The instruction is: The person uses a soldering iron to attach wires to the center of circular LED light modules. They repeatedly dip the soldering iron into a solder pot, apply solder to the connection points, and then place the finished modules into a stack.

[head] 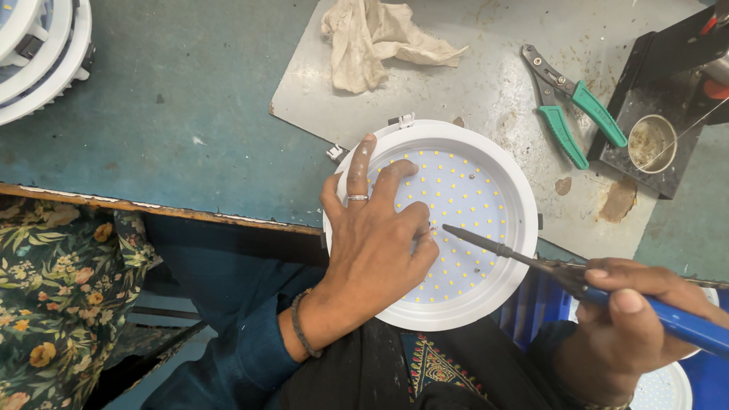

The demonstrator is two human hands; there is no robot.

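Now: left hand (380,243) lies flat, fingers spread, pressing the round white LED panel light (456,220) at the bench's near edge | right hand (626,319) grips a blue-handled soldering iron (577,285), tip at the board beside the left fingertips | green-handled pliers (569,106) and crumpled rag (380,42) lie beyond on the metal sheet (493,83).

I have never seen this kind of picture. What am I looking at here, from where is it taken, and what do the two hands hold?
A camera on a person's head looks down at their own hands. The left hand presses on a round white light fitting with many small yellow dots. The right hand holds a soldering iron with a blue handle, its tip near the left fingers. On the grey metal sheet lie a crumpled cloth, green-handled pliers and a small round tin. More white fittings are stacked at top left.
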